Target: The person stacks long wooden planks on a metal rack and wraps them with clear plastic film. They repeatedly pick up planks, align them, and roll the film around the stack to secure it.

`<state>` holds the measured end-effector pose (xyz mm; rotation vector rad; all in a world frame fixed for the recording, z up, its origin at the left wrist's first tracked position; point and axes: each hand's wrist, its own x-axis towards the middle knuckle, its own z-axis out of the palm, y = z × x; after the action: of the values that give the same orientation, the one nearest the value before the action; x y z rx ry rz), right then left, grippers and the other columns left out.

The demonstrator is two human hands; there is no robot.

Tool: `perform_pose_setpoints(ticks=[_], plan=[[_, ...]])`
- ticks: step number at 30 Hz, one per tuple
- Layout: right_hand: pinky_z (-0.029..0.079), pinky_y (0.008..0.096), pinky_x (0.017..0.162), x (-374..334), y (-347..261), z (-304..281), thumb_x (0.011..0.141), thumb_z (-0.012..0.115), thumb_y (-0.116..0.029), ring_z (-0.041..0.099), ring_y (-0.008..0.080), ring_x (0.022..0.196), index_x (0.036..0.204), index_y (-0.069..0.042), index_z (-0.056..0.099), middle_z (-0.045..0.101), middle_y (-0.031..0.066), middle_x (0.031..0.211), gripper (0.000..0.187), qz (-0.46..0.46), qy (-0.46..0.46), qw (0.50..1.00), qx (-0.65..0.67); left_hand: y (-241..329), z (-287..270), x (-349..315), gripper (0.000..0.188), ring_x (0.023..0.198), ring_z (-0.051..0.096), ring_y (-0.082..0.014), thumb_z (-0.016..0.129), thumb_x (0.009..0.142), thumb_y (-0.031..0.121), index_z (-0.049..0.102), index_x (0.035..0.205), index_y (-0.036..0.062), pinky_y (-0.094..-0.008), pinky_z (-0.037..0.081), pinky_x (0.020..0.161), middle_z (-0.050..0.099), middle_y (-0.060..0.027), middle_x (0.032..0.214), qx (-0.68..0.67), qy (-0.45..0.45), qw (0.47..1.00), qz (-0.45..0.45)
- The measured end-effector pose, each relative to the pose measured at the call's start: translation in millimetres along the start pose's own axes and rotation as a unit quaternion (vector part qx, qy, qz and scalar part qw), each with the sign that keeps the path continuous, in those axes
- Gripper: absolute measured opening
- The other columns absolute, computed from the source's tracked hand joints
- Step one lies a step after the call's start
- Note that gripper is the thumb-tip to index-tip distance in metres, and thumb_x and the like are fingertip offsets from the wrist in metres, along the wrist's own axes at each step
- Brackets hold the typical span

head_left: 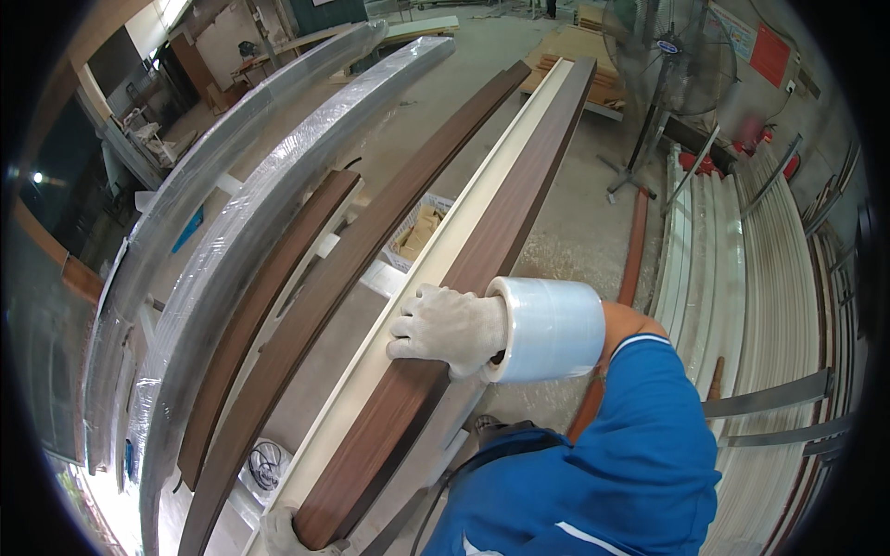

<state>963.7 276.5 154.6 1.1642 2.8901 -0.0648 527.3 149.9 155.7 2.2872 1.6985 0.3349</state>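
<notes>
A long brown wood-grain board (pixel 501 218) with a cream strip (pixel 436 241) along its left side runs from the lower edge to the far floor area. My gloved right hand (pixel 445 324) lies across both, its fingers curled over the strip. Around my right forearm sits a wide roll of clear plastic film (pixel 549 329); any loose end is not visible. At the lower edge, my gloved left hand (pixel 295 536) grips the board's near end, partly cut off by the frame.
Left of the board lie a dark brown board (pixel 371 236), a shorter brown one (pixel 269 315) and film-wrapped lengths (pixel 269 185). A box of scraps (pixel 422 227) stands below. To the right are a standing fan (pixel 663 56) and racked pale profiles (pixel 779 278) with metal arms (pixel 774 397).
</notes>
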Motion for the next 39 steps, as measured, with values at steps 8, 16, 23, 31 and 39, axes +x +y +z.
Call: perform_pose_setpoints(ticks=[8, 16, 23, 31, 39], plan=[[0.050, 0.0397, 0.092, 13, 5, -14, 0.061, 0.086, -0.026, 0.065, 0.0248, 0.100, 0.118, -0.012, 0.066, 0.064, 0.0058, 0.108, 0.063, -0.014, -0.103, 0.995, 0.005, 6, -5, 9, 0.075, 0.106, 0.059, -0.0430, 0.093, 0.052, 0.014, 0.061, 0.119, 0.0026, -0.0487, 0.049, 0.093, 0.063, -0.0213, 0.111, -0.036, -0.044, 0.998, -0.020], [0.047, 0.0401, 0.098, 6, 14, 1, 0.059, 0.088, -0.024, 0.063, 0.0257, 0.108, 0.123, -0.015, 0.066, 0.064, 0.0030, 0.114, 0.067, -0.016, 0.008, 0.995, 0.097, 5, -6, 10, 0.077, 0.108, 0.059, -0.0425, 0.094, 0.052, 0.015, 0.062, 0.121, 0.0026, -0.0481, 0.049, 0.094, 0.063, -0.0207, 0.113, -0.038, -0.050, 0.997, -0.035], [0.048, 0.0397, 0.095, -6, -8, 24, 0.068, 0.088, -0.027, 0.065, 0.0221, 0.106, 0.133, -0.020, 0.058, 0.065, 0.0023, 0.107, 0.072, 0.009, 0.073, 0.997, -0.029, 24, 7, 0, 0.089, 0.114, 0.059, -0.0442, 0.094, 0.055, 0.020, 0.056, 0.135, 0.0081, -0.0522, 0.049, 0.098, 0.061, -0.0223, 0.123, 0.086, -0.035, 0.994, -0.063], [0.049, 0.0395, 0.091, -22, -5, 37, 0.070, 0.086, -0.028, 0.065, 0.0193, 0.103, 0.133, -0.021, 0.056, 0.063, 0.0007, 0.105, 0.070, 0.010, 0.106, 0.993, -0.044, 32, 23, -5, 0.096, 0.117, 0.059, -0.0442, 0.094, 0.058, 0.026, 0.052, 0.144, 0.0137, -0.0541, 0.050, 0.098, 0.059, -0.0222, 0.129, 0.154, -0.002, 0.988, -0.017], [0.049, 0.0407, 0.094, -27, 2, 39, 0.062, 0.090, -0.025, 0.066, 0.0199, 0.102, 0.134, -0.021, 0.056, 0.064, -0.0004, 0.103, 0.079, 0.004, 0.152, 0.988, -0.007, 32, 34, -12, 0.099, 0.117, 0.059, -0.0446, 0.094, 0.058, 0.028, 0.052, 0.146, 0.0130, -0.0526, 0.052, 0.098, 0.059, -0.0226, 0.129, 0.166, 0.018, 0.986, -0.021]])
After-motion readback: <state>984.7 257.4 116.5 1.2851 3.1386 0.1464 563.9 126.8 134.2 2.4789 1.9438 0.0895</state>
